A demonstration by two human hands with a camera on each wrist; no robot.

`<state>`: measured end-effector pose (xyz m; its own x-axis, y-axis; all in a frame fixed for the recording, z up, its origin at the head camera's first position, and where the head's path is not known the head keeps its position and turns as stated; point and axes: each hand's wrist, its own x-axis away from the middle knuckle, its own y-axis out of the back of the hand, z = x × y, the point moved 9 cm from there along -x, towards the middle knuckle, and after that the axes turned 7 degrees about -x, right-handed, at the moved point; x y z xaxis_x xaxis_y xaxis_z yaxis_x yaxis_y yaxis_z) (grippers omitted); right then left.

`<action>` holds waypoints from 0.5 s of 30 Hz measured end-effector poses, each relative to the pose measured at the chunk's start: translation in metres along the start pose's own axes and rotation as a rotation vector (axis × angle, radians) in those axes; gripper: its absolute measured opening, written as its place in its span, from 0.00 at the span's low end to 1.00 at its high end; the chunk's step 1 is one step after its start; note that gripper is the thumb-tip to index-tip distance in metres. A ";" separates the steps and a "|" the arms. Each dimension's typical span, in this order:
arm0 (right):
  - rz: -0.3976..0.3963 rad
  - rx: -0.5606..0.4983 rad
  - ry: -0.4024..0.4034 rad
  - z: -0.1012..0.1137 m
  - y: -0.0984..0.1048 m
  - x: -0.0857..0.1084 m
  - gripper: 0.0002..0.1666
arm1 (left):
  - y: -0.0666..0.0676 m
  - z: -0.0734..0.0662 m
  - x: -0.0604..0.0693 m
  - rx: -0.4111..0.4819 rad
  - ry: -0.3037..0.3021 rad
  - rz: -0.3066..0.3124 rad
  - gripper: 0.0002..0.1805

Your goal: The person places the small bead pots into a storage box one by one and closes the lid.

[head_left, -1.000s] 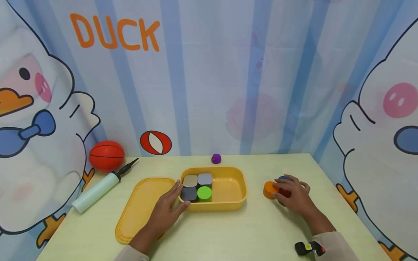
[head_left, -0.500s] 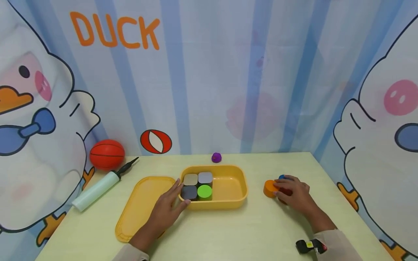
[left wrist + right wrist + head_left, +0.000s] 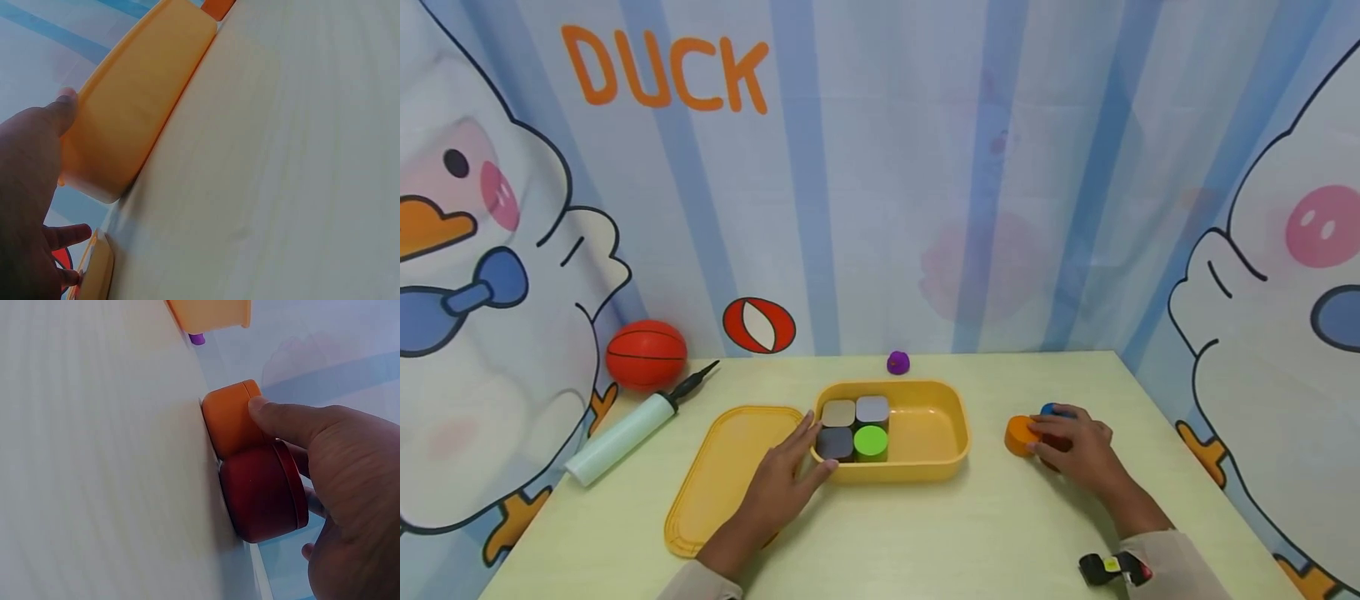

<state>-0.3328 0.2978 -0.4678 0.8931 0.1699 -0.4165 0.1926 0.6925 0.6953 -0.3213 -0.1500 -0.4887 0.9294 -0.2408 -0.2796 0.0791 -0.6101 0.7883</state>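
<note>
My left hand (image 3: 784, 483) rests with extended fingers at the left end of a yellow box (image 3: 927, 475); its thumb touches the near rim, also seen in the left wrist view. Inside the box's left half stand a beige, a light grey, a dark grey and a bright green tin (image 3: 871, 443). At the right, my right hand (image 3: 1082, 446) pinches a small orange tin (image 3: 1018, 435) by its edge, with the thumb on its lid rim (image 3: 255, 394). A dark red tin (image 3: 259, 494) stands against it under the hand. Behind, a blue tin (image 3: 1056, 409) is mostly hidden by fingers.
A flat yellow lid (image 3: 722, 475) lies left of the box, partly beneath the left forearm. Farther left are a pale green hand pump (image 3: 625, 437) and a red ball (image 3: 646, 356). A small purple object (image 3: 898, 362) sits behind the box near the back edge.
The right hand's fingers have drawn in toward the orange tin, covering more of the red one. My left hand, the box and the lid keep their places.
</note>
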 end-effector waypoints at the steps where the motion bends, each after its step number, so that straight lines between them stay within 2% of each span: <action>1: -0.004 0.000 0.002 0.000 0.000 0.000 0.20 | 0.000 0.000 0.000 0.001 0.003 0.004 0.41; 15: -0.086 -0.047 0.094 0.008 0.005 0.001 0.19 | -0.001 0.001 0.000 -0.009 0.022 0.020 0.41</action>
<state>-0.3277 0.2955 -0.4597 0.8318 0.1721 -0.5278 0.2453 0.7389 0.6276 -0.3213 -0.1503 -0.4901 0.9386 -0.2359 -0.2518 0.0636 -0.5989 0.7983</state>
